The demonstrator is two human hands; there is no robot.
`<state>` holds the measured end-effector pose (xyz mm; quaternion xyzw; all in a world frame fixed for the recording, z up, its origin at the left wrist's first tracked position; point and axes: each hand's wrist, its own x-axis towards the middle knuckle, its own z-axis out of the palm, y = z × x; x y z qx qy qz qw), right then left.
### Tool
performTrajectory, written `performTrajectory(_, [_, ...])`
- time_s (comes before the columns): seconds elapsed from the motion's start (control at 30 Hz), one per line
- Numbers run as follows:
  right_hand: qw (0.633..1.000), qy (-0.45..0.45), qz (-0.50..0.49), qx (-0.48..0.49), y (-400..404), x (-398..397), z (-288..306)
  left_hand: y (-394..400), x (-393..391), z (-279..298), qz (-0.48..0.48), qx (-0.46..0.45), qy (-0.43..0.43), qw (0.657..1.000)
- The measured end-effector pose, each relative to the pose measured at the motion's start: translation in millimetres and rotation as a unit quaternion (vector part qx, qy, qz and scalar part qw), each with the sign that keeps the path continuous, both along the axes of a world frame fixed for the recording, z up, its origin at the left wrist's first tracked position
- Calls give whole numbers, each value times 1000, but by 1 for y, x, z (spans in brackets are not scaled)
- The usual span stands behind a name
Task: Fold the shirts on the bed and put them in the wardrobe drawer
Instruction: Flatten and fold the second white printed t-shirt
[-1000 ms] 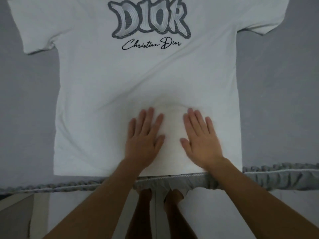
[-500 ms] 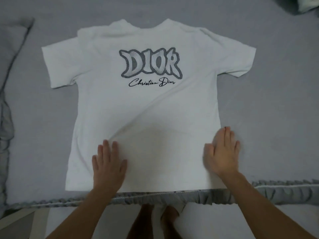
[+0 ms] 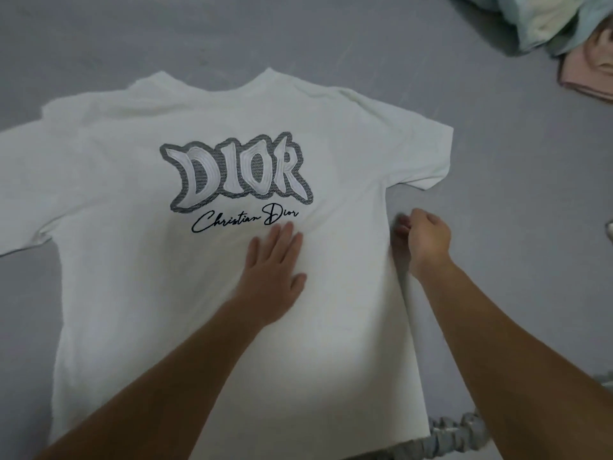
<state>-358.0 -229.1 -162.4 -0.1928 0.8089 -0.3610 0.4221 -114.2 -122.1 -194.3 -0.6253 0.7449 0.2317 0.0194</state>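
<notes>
A grey bed sheet (image 3: 331, 38) fills nearly the whole view from the head camera, smooth and flat, with its ruffled elastic edge (image 3: 454, 433) showing at the lower right.

Spread across the sheet lies a white short-sleeved T-shirt (image 3: 149, 293), flat with its neck end away from the person and its hem near the bed's edge. Both sleeves are laid out to the sides, the left one running out of the frame. Large block lettering (image 3: 237, 172) with a grey outline sits across the chest area, with a line of dark script (image 3: 243, 219) just beneath it.

In the upper right corner, well apart from the shirt, sits a crumpled heap of other clothes (image 3: 547, 18) in pale green and cream, with a pink garment (image 3: 583, 78) beside it, partly cut off by the frame.

The person's two bare forearms reach in from the bottom. The left hand (image 3: 273, 270) lies flat on the middle of the shirt, fingers straight and close together, fingertips just below the script. The right hand (image 3: 426, 235) is at the shirt's right side edge, below the sleeve, with its fingers curled. It appears to pinch the edge of the cloth, though motion blur at the fingertips makes the grip hard to confirm.
</notes>
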Motion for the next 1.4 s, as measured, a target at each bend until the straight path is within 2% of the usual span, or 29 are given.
performTrajectory(0.1, [992, -103, -71, -13, -31, -9, 5, -4, -39, 15, 13, -95, 78, 992])
performTrajectory(0.17, [986, -143, -78, -29, -52, -14, 5, 6, -85, 22, 84, -107, 136, 981])
performTrajectory(0.23, [981, -174, -76, -38, -73, -17, 3, 20, -136, 30, 191, 14, 173, 966])
performTrajectory(0.3, [975, -202, -80, -41, -91, -17, 2, 30, -179, 32, 260, 157, 147, 941])
performTrajectory(0.37, [972, -218, -77, -32, -105, -15, 3, 34, -207, 35, 301, 182, 122, 928])
performTrajectory(0.47, [984, -174, -27, -37, -122, -7, 18, 32, -222, 33, 366, 160, 104, 911])
performTrajectory(0.53, [990, -116, 50, -64, -136, 10, 35, 35, -221, 30, 393, 138, 103, 903])
performTrajectory(0.6, [982, -78, 148, -92, -148, 40, 57, 40, -217, 30, 415, 107, 146, 892])
performTrajectory(0.63, [972, -52, 206, -105, -151, 58, 67, 43, -213, 31, 453, 103, 182, 867])
performTrajectory(0.7, [938, 0, 321, -132, -151, 98, 77, 48, -203, 36, 559, 128, 238, 784])
performTrajectory(0.77, [898, 13, 416, -142, -144, 138, 76, 60, -188, 38, 641, 112, 246, 718])
performTrajectory(0.83, [861, 6, 496, -111, -129, 169, 66, 80, -170, 43, 717, 81, 244, 648])
performTrajectory(0.9, [834, 11, 548, -62, -114, 181, 51, 100, -159, 50, 755, 77, 241, 605])
performTrajectory(0.93, [825, 32, 562, -56, -108, 179, 43, 108, -159, 52, 757, 90, 235, 603])
performTrajectory(0.97, [821, 59, 564, -60, -103, 172, 35, 115, -162, 51, 746, 119, 224, 615])
performTrajectory(1.07, [822, 113, 554, -72, -92, 144, 22, 121, -177, 44, 661, 279, 159, 678])
performTrajectory(1.13, [807, 128, 569, -98, -86, 131, 18, 127, -178, 39, 639, 315, 170, 680])
performTrajectory(1.23, [769, 173, 585, -190, -85, 122, 22, 143, -176, 35, 640, 317, 213, 667])
performTrajectory(1.27, [770, 194, 572, -203, -90, 122, 23, 150, -171, 37, 644, 312, 212, 665])
performTrajectory(1.3, [787, 207, 549, -192, -96, 121, 25, 159, -164, 38, 649, 298, 217, 665])
performTrajectory(1.37, [829, 197, 506, -136, -109, 124, 27, 180, -150, 36, 634, 288, 264, 668])
performTrajectory(1.4, [834, 194, 502, -121, -113, 126, 26, 191, -142, 34, 608, 301, 295, 673])
